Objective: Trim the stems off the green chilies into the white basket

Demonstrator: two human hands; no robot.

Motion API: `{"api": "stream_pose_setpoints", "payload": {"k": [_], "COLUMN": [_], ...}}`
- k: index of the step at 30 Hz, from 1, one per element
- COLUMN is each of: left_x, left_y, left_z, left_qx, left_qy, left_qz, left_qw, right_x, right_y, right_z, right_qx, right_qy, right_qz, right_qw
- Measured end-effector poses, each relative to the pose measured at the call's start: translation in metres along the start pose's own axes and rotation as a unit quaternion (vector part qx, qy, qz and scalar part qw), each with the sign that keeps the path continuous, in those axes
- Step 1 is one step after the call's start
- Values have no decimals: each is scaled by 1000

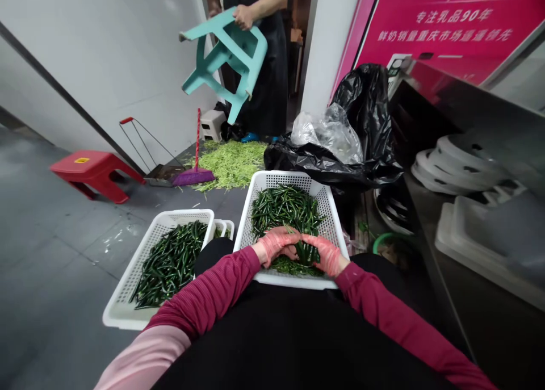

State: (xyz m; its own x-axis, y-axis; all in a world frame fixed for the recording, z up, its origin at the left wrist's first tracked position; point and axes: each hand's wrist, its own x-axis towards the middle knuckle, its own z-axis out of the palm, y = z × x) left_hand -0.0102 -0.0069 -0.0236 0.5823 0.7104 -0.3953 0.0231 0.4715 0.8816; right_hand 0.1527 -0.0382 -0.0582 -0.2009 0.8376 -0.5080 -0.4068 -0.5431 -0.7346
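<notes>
Hands, two, the wearer's own, lower centre of the frame, each in a thin, translucent, pinkish film, apparently a glove. The right hand has its thumb and fingers closed about a small bunch of slender, dark-green peppers; the left hand is cupped just beside it, fingers curled, its grip impossible to tell.

Container, one, centre: rectangular white perforated plastic basket, filled with a loose heap of like peppers, the bunch held low over its near end. Companion, centre left: second white perforated plastic basket, also bearing dark-green peppers.

Step in hand, as judged: picking over the bunch by hand. Next move, as judged: calls for a light pinch and the two hands kept close together.

Obscured: fingertips, partly lost among the peppers; small white container, mostly behind the second basket; co-worker with turquoise plastic stool, cut off at top; contents of green-rimmed round vessel, right of centre, too dark to identify
</notes>
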Motion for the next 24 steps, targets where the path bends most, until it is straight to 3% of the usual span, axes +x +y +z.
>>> {"api": "stream_pose_setpoints", "payload": {"k": [3,6,9,13,15,19,22,24], "left_x": [-1,0,-3,-5,-3,6,13,17], "left_y": [-8,-17,-20,-12,-6,1,1,1], "left_z": [4,5,6,7,6,6,9,13], "left_qx": [-8,25,73,219,346,594,698,729], "left_qy": [42,58,54,86,105,89,53,52], "left_qz": [14,0,-16,-2,26,74,59,39], "left_qw": [999,998,996,972,932,796,712,681], "right_x": [-9,-19,-24,-25,-25,-22,-18,-16], "right_y": [3,7,10,11,12,13,16,17], "right_z": [14,18,18,16,15,13,10,7], "right_qx": [37,15,-8,-7,3,16,7,3], "right_qy": [-90,-135,-148,-105,-95,-102,-60,-33], "right_qz": [19,18,24,28,46,81,83,88], "right_qw": [995,991,989,994,994,991,995,996]}}
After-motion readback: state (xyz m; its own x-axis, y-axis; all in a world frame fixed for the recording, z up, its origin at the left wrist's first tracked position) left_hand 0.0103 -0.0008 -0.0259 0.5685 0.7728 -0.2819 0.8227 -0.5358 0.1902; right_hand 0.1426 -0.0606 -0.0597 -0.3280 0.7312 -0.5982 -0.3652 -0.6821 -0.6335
